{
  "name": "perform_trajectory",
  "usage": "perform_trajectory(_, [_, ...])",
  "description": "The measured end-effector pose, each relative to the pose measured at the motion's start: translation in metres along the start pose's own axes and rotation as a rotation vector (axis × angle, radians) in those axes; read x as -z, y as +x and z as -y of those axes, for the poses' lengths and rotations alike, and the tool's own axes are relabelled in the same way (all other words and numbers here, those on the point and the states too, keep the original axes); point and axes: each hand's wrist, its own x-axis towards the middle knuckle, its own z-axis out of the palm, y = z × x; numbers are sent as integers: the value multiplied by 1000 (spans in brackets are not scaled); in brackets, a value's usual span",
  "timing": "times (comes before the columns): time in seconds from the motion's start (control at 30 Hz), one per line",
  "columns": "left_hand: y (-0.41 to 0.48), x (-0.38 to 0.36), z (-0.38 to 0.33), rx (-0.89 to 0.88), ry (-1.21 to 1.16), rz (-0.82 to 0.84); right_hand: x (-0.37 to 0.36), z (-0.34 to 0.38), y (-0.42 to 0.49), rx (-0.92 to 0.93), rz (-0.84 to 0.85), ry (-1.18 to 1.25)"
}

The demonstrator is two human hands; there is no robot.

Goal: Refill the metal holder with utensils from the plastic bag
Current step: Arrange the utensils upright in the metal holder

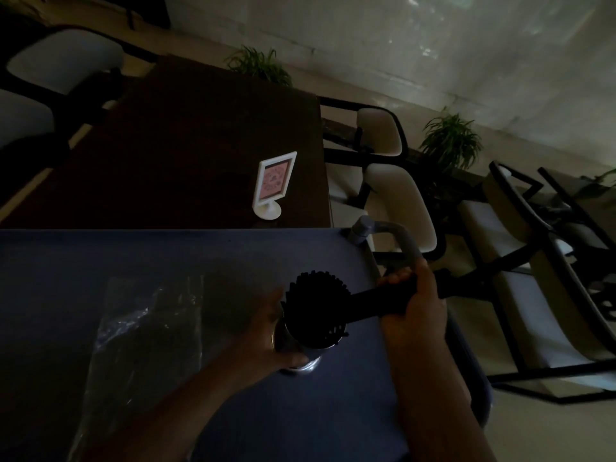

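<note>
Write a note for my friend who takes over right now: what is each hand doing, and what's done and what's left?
Left hand: wrapped around the metal holder, steadying it on the blue cart top.
Right hand: gripping a bundle of black utensils, its far end at the holder's mouth.
Holder: already packed with black utensils.
Plastic bag: lying flat to the left of the holder; too dark to tell what remains inside.
Done: most of the refill.
Left: probably seat this bundle, then check the bag.
</note>
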Motion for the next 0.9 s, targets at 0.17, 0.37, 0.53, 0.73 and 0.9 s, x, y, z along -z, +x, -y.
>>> perform_trajectory(0.17, [13,-11,3,4,-38,0,-5,1,7,-87,-22,64])
perform_trajectory(0.37, [14,-11,2,-1,-70,-14,-10,0,8,23,12,-110])
perform_trajectory(0.53, [12,-11,1,14,-75,0,-17,-11,-1,295,138,-504])
perform_trajectory(0.73, [13,-12,2,8,-135,0,-1,-41,-4,473,219,-726])
perform_trajectory(0.9, [14,-13,5,9,-167,5,12,-60,-4,421,297,-800])
